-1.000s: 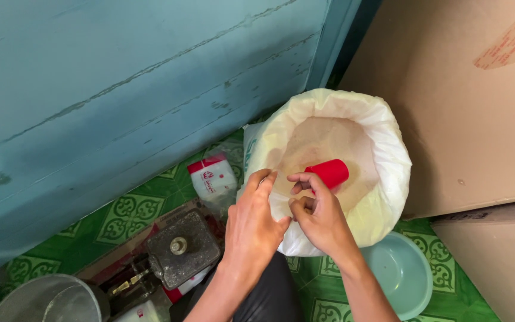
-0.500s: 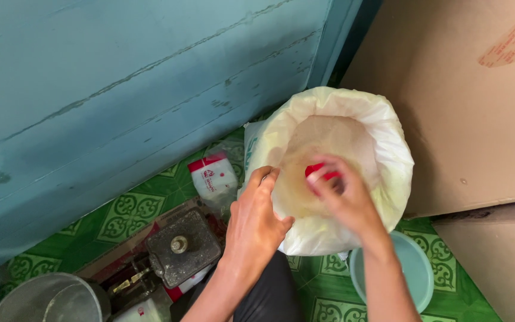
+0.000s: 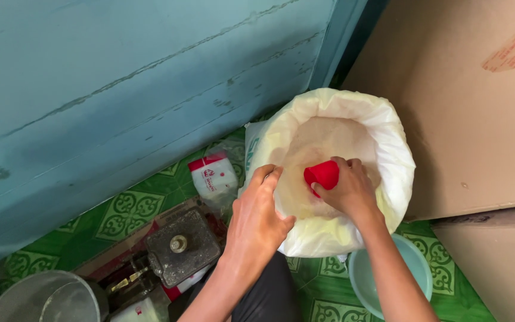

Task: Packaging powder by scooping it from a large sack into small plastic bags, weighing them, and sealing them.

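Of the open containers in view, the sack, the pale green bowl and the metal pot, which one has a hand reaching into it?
The white sack: the right hand grips a red cup inside it, the left hand holding its rim.

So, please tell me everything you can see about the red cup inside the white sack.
The red cup is small, plain and looks like plastic. It lies tilted inside the open white sack, above the pale grain that fills the sack. The right hand grips it from the side and covers its far part, so its opening cannot be seen. The left hand does not touch it; it holds the sack's rolled rim.
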